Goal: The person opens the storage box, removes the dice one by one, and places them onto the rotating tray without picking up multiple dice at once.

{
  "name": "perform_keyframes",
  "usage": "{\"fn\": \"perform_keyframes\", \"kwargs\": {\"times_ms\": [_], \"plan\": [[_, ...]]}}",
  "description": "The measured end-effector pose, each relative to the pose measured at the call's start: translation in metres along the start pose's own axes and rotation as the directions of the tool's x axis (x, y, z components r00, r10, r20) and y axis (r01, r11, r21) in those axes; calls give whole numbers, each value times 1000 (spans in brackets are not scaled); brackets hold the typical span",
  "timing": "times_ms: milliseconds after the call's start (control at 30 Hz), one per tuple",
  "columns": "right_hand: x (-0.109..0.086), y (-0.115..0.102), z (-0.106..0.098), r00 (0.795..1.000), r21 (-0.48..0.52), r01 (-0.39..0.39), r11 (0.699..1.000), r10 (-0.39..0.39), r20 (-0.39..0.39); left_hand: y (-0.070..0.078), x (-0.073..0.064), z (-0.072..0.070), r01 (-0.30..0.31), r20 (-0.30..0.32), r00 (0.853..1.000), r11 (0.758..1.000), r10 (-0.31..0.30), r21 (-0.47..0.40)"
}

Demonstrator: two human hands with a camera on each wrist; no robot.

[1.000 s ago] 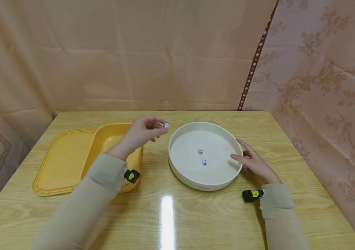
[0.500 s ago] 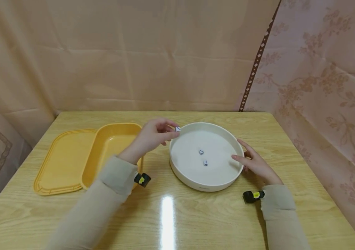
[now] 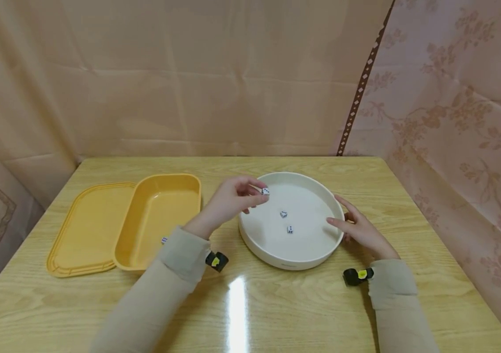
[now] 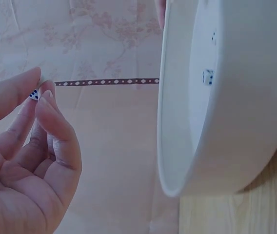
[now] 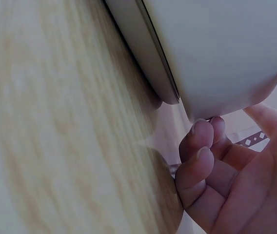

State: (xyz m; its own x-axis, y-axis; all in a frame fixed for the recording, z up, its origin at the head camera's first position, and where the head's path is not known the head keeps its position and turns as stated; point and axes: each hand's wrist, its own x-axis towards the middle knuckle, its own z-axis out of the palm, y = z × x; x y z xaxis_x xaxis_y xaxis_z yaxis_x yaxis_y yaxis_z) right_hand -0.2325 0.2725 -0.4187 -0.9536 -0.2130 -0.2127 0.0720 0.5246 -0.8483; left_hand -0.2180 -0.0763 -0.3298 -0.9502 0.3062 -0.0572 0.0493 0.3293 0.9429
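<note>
My left hand [image 3: 233, 201] pinches a white die [image 3: 265, 191] between thumb and fingertips, over the left part of a round white tray [image 3: 292, 265]. The left wrist view shows the blue pips of this die [image 4: 34, 95] between the fingers. Two more dice lie on the tray floor, one die [image 3: 283, 214] slightly behind the other die [image 3: 289, 229]. At the tray's right side my right hand [image 3: 361, 230] grips the wall, thumb over the rim and fingers outside. Seen from the right wrist, curled fingertips [image 5: 204, 131] sit at the tray's lower outer edge.
A yellow box [image 3: 122, 240] stands on the left of the wooden table [image 3: 303, 309], with a die [image 3: 164, 240] inside, partly beside my left sleeve. Its flat yellow lid [image 3: 85, 230] lies left of it. Curtains [image 3: 215, 78] hang behind the table and at its right.
My left hand has moved right with the die, from between the box and tray to over the tray. The die in the box has come into sight. My right hand stays at the tray.
</note>
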Motion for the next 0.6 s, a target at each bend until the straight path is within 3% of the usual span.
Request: {"fn": "perform_keyframes", "kwargs": {"times_ms": [367,600], "plan": [[-1,-1,0,1000,6,0,1000,0,0,-3,10,17,36,29,999,999,-36,4],[0,-2,0,1000,9,2,1000,-2,-2,-15,18,28,59,65,996,997,-62,41]]}}
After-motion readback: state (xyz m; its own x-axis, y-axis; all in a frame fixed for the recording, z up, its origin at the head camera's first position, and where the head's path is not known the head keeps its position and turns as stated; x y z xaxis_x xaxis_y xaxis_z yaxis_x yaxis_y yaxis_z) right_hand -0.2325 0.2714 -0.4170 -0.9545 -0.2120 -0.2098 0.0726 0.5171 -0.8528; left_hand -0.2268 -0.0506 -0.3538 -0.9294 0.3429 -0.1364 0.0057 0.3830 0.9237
